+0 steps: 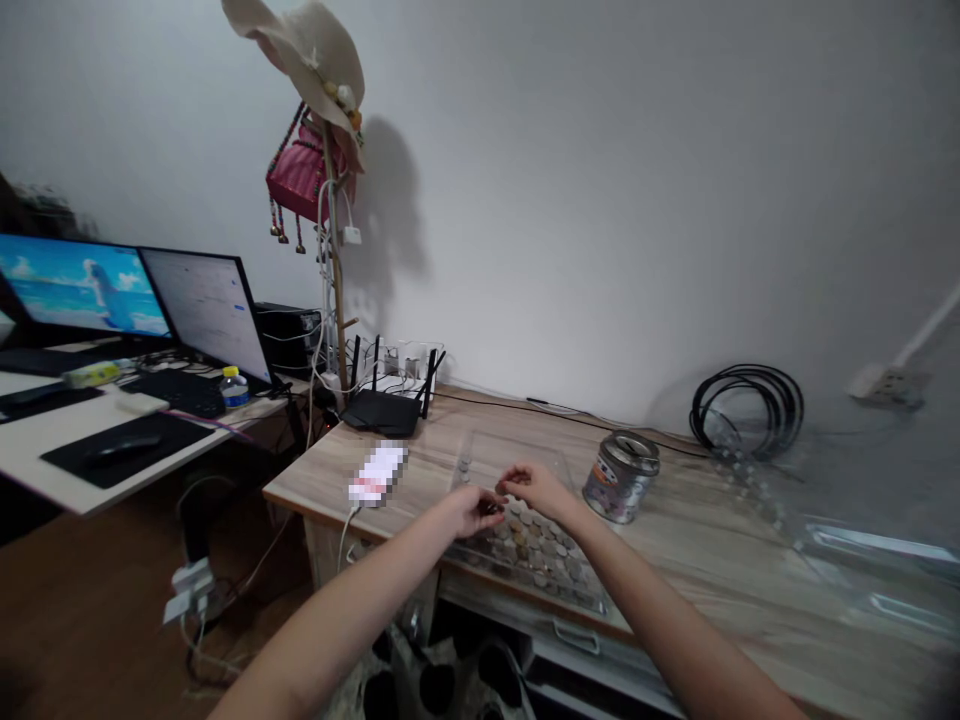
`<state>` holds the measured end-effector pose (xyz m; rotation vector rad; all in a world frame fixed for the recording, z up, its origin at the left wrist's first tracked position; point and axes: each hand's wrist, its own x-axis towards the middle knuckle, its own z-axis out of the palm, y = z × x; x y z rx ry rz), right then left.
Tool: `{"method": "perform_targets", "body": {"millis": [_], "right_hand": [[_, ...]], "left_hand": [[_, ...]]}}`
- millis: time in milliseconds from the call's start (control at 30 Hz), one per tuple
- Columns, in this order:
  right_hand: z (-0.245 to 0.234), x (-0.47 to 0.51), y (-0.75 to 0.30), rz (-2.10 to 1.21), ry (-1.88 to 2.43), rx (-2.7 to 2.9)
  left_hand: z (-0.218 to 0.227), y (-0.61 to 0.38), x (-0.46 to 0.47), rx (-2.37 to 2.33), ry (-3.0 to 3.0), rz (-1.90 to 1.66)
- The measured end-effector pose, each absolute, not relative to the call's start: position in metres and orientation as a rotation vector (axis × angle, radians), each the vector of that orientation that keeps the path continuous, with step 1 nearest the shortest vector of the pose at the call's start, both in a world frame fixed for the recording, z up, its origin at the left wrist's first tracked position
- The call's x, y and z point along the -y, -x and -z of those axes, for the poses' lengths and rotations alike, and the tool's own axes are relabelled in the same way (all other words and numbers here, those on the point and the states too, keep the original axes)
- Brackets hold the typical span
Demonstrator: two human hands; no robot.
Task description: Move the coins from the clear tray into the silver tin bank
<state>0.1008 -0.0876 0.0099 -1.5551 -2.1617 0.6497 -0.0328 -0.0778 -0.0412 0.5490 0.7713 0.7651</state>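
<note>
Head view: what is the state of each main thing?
Clear plastic tray: flat
Round metal coins: spread inside the tray
Bare left hand: curled; hold unclear
Bare right hand: curled; hold unclear
Grey cylindrical metal can: upright
Bright rectangular phone: lit
Black plastic router: antennas raised
Left black monitor: on
Right black monitor: on
Clear plastic bottle: capped, upright
Thin black cable: coiled
Pink bag: hung
Cream brimmed hat: hung
</note>
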Motion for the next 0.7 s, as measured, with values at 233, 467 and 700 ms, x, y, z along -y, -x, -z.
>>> {"method": "perform_targets", "body": {"millis": [233, 467, 700], "right_hand": [[-0.01, 0.097, -0.108, -0.582, 1.574, 2.219], [0.022, 0.124, -0.102, -0.752, 1.477, 2.539], [0.024, 0.109, -0.087, -0.683, 1.363, 2.778]], "left_hand": [[0.033, 0.04, 0.08, -0.755, -0.335, -0.829], [0.038, 0.039, 0.079, -0.744, -0.23, -0.919], [0.033, 0.04, 0.083, -0.789, -0.225, -0.924]]}}
